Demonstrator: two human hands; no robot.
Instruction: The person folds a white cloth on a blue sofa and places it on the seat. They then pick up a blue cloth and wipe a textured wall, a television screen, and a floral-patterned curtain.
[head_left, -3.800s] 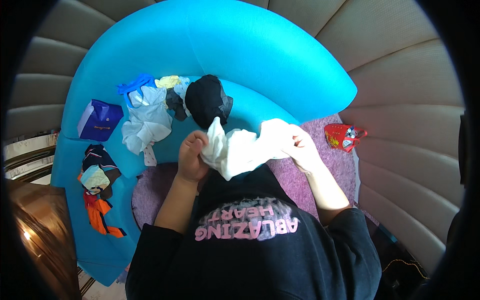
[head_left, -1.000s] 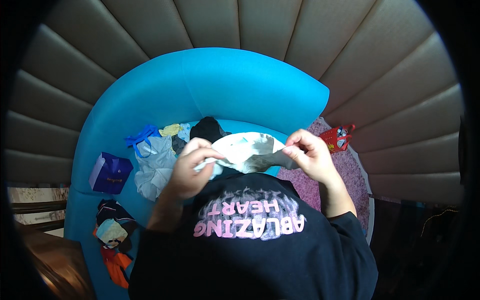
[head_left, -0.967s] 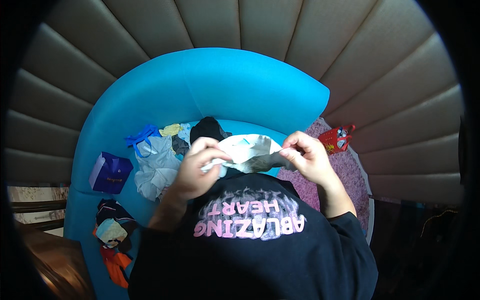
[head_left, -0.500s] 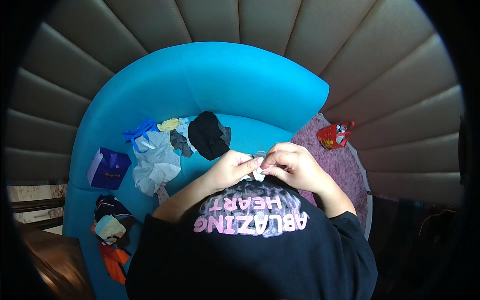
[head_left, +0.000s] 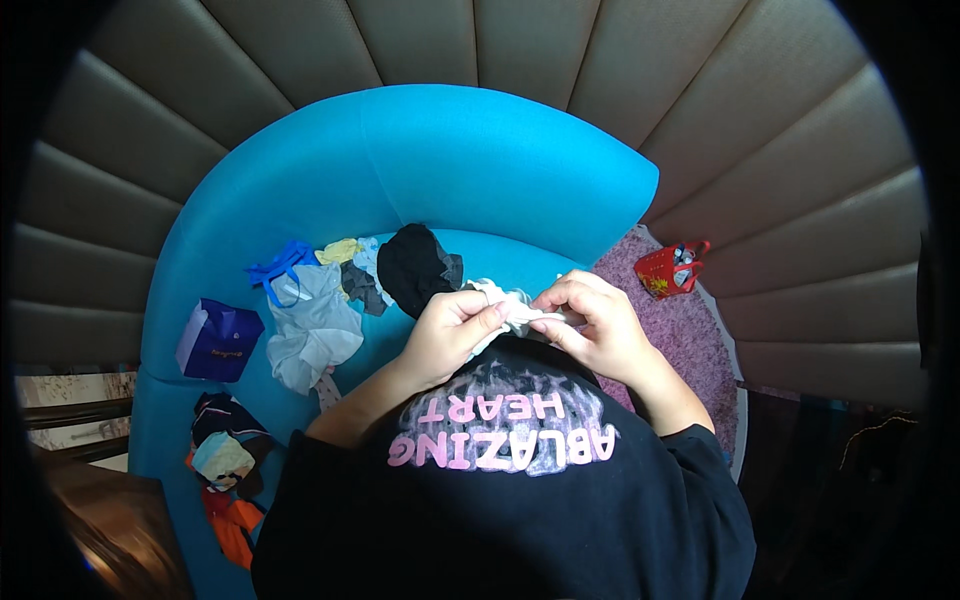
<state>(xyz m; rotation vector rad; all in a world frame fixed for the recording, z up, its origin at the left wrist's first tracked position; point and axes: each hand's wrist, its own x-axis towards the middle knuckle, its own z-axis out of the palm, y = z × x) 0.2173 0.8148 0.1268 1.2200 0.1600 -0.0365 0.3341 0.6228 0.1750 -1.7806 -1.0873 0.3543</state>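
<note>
left hand (head_left: 452,333) + right hand (head_left: 590,325): both pinched shut on white cloth (head_left: 512,305) | cloth bunched between them, over lap, in front of blue sofa (head_left: 480,170) | likely soft, light, floppy, not fragile; best pinched at edges/corners | black garment (head_left: 415,265) just behind

At the centre of the frame the left hand (head_left: 450,335) and right hand (head_left: 592,322) meet on a bunched cloth (head_left: 512,308), held just above the person's chest and in front of the sofa (head_left: 480,170) that curves across the upper middle. On the sofa seat, to the left of the hands, lies a dark garment (head_left: 412,265), then a heap of clothes (head_left: 312,325) further left, a small box (head_left: 218,340) at the left edge, and another pile of clothes (head_left: 225,465) in the lower left. To the right of the hands a rug (head_left: 690,345) covers the floor, with a small bag (head_left: 670,268) at its upper edge.
</note>
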